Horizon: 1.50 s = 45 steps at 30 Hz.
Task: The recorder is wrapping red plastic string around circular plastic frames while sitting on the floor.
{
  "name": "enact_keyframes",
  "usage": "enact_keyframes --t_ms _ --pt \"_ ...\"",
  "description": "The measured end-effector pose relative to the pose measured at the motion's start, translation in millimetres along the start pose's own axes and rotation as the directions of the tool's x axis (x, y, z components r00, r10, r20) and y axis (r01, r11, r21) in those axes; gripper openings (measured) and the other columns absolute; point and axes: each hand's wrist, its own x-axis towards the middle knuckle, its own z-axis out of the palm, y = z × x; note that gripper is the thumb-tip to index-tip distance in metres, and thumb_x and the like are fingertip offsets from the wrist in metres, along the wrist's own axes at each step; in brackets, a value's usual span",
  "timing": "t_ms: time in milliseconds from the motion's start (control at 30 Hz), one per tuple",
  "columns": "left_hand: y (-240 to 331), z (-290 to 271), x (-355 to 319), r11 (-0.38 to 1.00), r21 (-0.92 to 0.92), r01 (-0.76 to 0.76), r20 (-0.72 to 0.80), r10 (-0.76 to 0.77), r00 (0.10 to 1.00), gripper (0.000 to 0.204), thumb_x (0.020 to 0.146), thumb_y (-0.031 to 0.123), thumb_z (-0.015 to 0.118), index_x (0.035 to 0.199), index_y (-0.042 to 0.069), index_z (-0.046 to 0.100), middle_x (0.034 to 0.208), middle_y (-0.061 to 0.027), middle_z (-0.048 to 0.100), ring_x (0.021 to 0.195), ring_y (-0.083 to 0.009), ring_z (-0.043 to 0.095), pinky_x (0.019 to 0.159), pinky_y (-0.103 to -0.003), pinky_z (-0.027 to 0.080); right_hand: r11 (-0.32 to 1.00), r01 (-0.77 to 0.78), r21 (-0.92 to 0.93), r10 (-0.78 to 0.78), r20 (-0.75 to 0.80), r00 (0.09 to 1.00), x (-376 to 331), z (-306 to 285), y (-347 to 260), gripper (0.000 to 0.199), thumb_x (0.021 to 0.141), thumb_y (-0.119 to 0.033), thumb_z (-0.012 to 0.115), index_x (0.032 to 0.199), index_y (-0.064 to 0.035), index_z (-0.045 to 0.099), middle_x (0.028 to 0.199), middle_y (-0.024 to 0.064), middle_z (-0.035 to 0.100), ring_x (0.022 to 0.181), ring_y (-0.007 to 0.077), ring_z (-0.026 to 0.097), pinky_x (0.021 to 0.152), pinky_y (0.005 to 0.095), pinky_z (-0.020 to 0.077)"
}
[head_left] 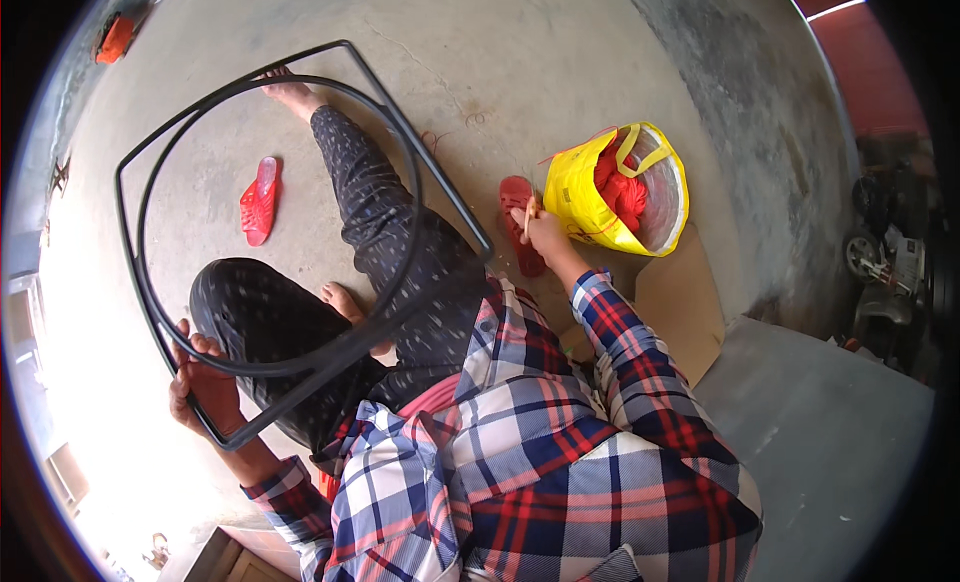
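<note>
A black frame (382, 86), four-sided with a round ring inside it, lies tilted over my legs. My left hand (208, 387) is closed round its near left side, the fingers curled over the bar. At the far end, my outstretched foot (292, 94) touches the frame. My right hand (545, 234) is off to the right, closed on what look like orange-handled scissors (528, 220); their blades are hard to make out. Just beside that hand stands a yellow bag (585, 187) with red yarn (622, 194) inside.
One red slipper (259, 202) lies on the concrete floor (500, 42) within the frame's outline. Another red slipper (515, 194) is partly behind my right hand. Brown cardboard (685, 307) lies near the bag. A motorbike (885, 257) stands at the far right.
</note>
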Motion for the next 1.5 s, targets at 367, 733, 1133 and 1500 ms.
enact_keyframes --t_ms 367,733,1133,1500 --pt "6 -27 -23 0.997 -0.059 0.051 -0.12 -0.058 0.991 0.066 0.085 0.014 0.055 0.141 -0.011 0.032 0.115 -0.0185 0.053 0.103 -0.0267 0.054 0.079 -0.03 0.053 0.941 -0.078 -0.33 -0.008 -0.249 0.968 -12 -2 46 0.041 0.078 -0.041 0.075 0.079 -0.0004 0.067 0.069 0.0174 0.067 0.066 0.0302 0.067 0.062 0.0405 0.0489" --pt "4 -30 -22 0.998 -0.043 0.054 -0.094 -0.058 0.994 0.066 0.085 0.014 0.056 0.141 -0.011 0.031 0.118 -0.0196 0.053 0.104 -0.0254 0.055 0.076 -0.03 0.054 0.942 -0.052 -0.332 -0.033 -0.247 0.968 -24 -2 59 0.038 0.079 -0.036 0.072 0.091 -0.0003 0.064 0.087 0.0238 0.068 0.084 0.0398 0.067 0.073 0.0463 0.0514" --pt "3 -36 -18 0.998 -0.039 0.039 -0.123 -0.044 0.991 0.065 0.086 0.013 0.054 0.141 -0.012 0.032 0.118 -0.0223 0.055 0.106 -0.0283 0.056 0.079 -0.031 0.055 0.933 0.002 -0.359 -0.131 -0.335 0.933 -29 -9 55 0.031 0.08 -0.028 0.07 0.093 -0.0002 0.064 0.096 0.024 0.068 0.09 0.0409 0.065 0.078 0.0468 0.0512" --pt "6 -33 -17 0.996 -0.065 0.061 -0.069 -0.065 0.995 0.065 0.087 0.014 0.054 0.142 -0.012 0.029 0.12 -0.0226 0.053 0.11 -0.0292 0.056 0.081 -0.032 0.056 0.992 -0.011 0.127 -0.054 0.503 0.863 -71 -84 -115 0.024 0.091 -0.029 0.063 0.09 -0.0053 0.066 0.074 0.0034 0.068 0.06 0.009 0.063 0.052 0.0239 0.0456"
